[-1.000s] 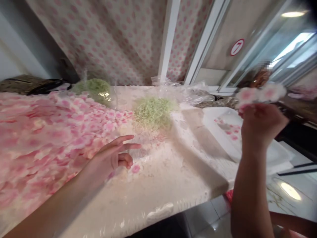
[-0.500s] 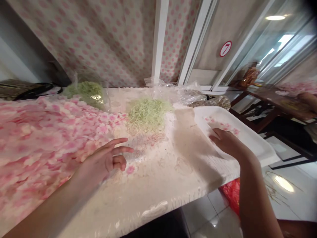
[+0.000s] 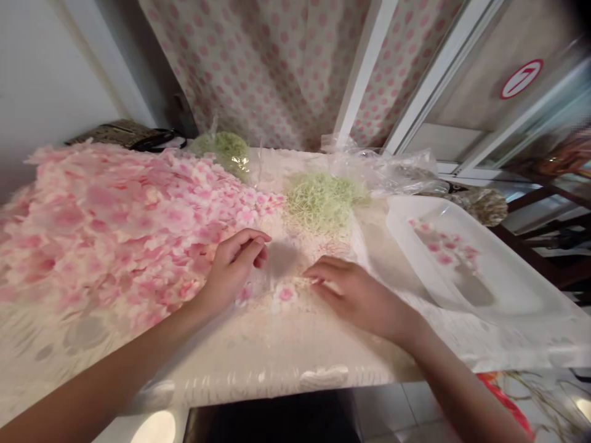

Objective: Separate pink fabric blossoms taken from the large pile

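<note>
1. Left hand (image 3: 233,267): fingers curled in together toward the palm, tips partly hidden. We cannot tell whether they pinch a petal. The hand sits at the edge of the heaped pink petals (image 3: 115,221).
2. Right hand (image 3: 355,298): fingers lie together, lightly bent, tips low over the pale scraps on the surface. We see nothing clamped between them.
3. A loose pink petal (image 3: 285,294) lies between the hands, just beyond the right fingertips, on the plastic-covered table (image 3: 258,381).
4. Risk: the petals look thin and light. A careless sweep of the left wrist could slide the heap's edge and bury the loose one.
5. Risk: the pale green shredded fibre (image 3: 322,202) lies just beside the heap. A reach across it could snag strands and tangle them among the petals.
6. Risk: the table's covering looks slick and wrinkled. A flat petal may drag under the fingers rather than lift.
7. Risk: the white plastic tray (image 3: 406,246) stands close to the right forearm, with a few petals inside. A knock from the arm could shift it and scatter them.
</note>
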Tool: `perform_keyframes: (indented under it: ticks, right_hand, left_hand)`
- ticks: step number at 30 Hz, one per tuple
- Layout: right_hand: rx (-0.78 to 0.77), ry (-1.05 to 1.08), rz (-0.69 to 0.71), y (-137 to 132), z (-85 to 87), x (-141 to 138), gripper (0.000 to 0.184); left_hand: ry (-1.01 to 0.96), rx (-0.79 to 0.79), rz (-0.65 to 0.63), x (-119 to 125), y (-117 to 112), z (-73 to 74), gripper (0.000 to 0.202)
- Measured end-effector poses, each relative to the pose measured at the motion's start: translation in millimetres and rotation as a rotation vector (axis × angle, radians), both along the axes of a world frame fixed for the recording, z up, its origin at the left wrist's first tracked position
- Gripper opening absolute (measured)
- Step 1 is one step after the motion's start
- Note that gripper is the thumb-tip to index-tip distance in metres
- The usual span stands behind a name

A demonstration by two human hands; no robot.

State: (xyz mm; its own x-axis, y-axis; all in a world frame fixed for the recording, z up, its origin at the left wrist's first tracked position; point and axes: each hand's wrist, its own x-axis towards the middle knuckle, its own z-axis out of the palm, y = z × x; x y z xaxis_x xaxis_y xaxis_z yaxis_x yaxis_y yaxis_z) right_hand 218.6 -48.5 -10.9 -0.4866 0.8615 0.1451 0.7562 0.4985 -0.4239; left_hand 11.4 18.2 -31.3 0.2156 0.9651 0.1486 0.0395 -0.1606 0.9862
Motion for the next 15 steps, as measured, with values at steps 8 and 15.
perform_keyframes:
  ticks: [8,15]
  right_hand:
    - [0.117,-0.109,0.213,24.8,-27.1,-39.8,0.022]
    - [-0.177,0.517,-0.060,38.0,-36.6,-35.2,0.007]
  left_hand:
    - [0.014,0.099,0.057,-3.0,-0.1,-6.6,0.010]
    - [0.215,0.097,-0.216,-3.3,-3.8,4.1,0.011]
